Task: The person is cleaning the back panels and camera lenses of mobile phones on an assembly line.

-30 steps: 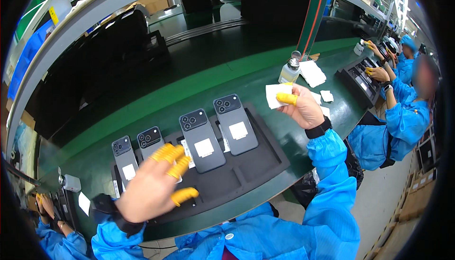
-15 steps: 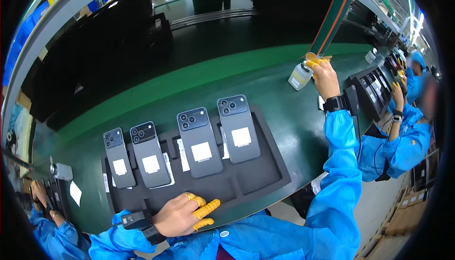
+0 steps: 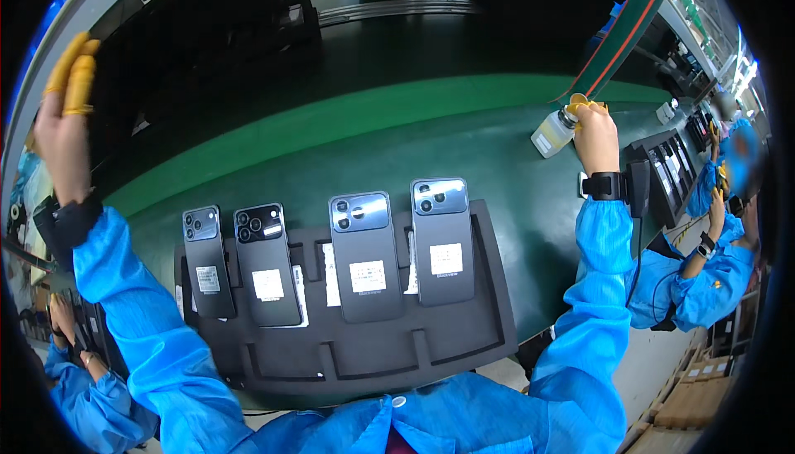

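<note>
Stretched out and raised at the far left, my left hand (image 3: 65,135) has yellow finger cots on its fingers, blurred by motion, and holds nothing. My right hand (image 3: 597,138) is at the far right of the bench, its fingers curled at the top of a translucent bottle (image 3: 551,137) with pale liquid. The hand partly hides the bottle's top. In front of me lie several dark phones, backs up, each with a white label: a left phone (image 3: 209,259), a second (image 3: 267,268), a third (image 3: 364,259) and a right phone (image 3: 443,243). They rest on a black tray (image 3: 364,363) with recesses.
The green bench (image 3: 534,230) runs beneath the tray. A green strap (image 3: 625,32) with red lines slants at the upper right. A second black tray (image 3: 662,174) stands at right, near co-workers in blue. Another person's hand (image 3: 62,317) shows at lower left.
My left hand has swung up from the tray's front edge to the far upper left, its fingers straightened. My right hand stays at the bottle. The whole view has shifted slightly.
</note>
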`<action>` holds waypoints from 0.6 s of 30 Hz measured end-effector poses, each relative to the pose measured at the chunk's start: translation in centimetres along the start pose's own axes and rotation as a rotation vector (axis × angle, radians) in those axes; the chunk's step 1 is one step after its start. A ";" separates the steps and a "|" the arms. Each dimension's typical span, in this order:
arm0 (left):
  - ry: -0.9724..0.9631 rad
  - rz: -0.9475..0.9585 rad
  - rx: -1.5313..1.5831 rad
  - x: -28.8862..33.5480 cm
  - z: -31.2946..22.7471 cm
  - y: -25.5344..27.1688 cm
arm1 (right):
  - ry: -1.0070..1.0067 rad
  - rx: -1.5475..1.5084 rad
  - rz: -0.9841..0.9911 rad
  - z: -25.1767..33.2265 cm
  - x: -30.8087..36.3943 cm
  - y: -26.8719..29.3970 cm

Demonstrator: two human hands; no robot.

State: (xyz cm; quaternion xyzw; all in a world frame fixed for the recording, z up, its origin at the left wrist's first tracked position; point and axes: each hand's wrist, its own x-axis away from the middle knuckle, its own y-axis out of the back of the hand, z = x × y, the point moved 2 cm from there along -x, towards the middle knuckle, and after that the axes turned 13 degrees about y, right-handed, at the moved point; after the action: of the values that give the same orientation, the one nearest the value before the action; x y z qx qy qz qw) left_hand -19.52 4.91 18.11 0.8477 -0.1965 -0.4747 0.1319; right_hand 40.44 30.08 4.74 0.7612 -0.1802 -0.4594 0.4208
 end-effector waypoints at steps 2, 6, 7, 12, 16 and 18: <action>0.061 -0.204 0.407 0.1 -2.7 2.2 | 0.016 -0.046 -0.061 1.3 -0.9 0.0; -0.231 0.230 0.215 7.3 -11.8 -7.8 | 0.150 -0.266 -0.168 4.1 1.0 0.7; -0.295 0.486 0.230 10.3 -14.2 -10.4 | 0.179 -0.322 -0.152 4.9 2.0 -0.4; -0.875 0.911 0.218 24.9 -15.9 -12.8 | 0.591 -0.582 -0.249 14.6 1.8 3.2; -0.844 1.119 0.336 29.3 -15.5 -13.4 | 0.743 -0.647 -0.221 17.4 2.9 3.7; -0.768 1.136 0.410 30.0 -15.2 -14.1 | 0.775 -0.629 -0.189 17.9 3.4 3.6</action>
State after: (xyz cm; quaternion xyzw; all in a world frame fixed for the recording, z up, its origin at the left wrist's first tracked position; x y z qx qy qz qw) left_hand 10.60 4.27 -2.44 0.3950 -0.7255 -0.5511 0.1181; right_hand 27.39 17.23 1.73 0.7253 0.2059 -0.2111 0.6221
